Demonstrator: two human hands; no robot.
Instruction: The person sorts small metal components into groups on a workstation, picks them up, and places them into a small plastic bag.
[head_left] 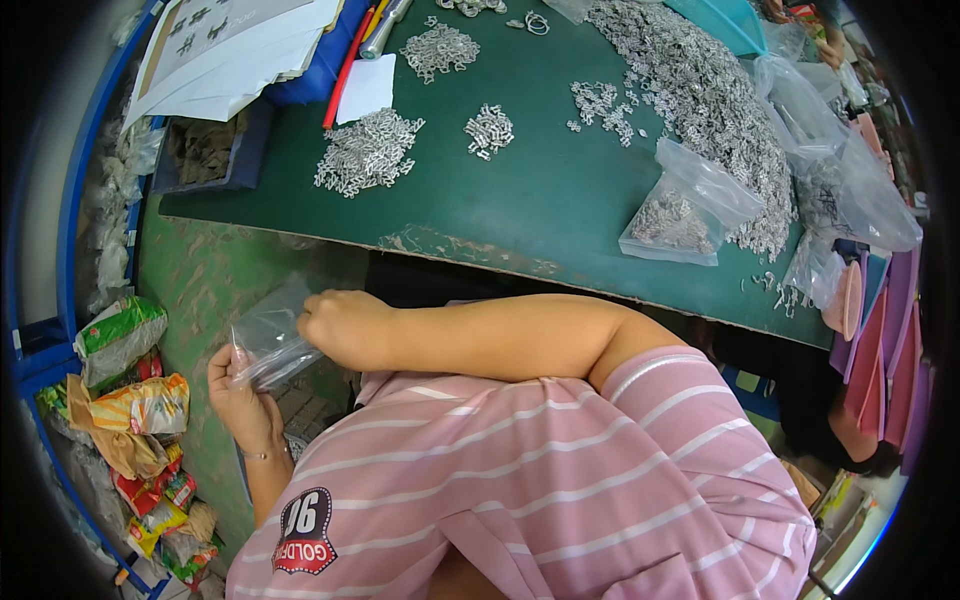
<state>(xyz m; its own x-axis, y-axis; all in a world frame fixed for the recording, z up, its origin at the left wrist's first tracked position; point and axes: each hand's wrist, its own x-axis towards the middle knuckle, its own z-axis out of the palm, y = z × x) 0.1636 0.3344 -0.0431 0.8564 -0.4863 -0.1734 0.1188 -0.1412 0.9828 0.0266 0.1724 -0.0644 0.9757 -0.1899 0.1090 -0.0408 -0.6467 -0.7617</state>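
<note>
Off the table's front edge, at the left, both hands are on a clear plastic bag (pixel 268 322). My left hand (pixel 243 402) is closed on its lower part, with the fingers partly behind the film. My right hand (pixel 345 328) reaches across my body and pinches the bag's right side. Whether it is a single bag or a few stacked together, I cannot tell. On the green table (pixel 430 215) lie small piles of silvery metal pieces (pixel 368 152), and a filled zip bag (pixel 680 215) rests near the right front edge.
A large heap of metal pieces (pixel 715 120) covers the table's right side. Papers (pixel 225 50), a blue bin (pixel 215 155) and a red pen (pixel 348 75) sit at the left. Crumpled packages (pixel 140 405) line the floor by a blue rack (pixel 75 190).
</note>
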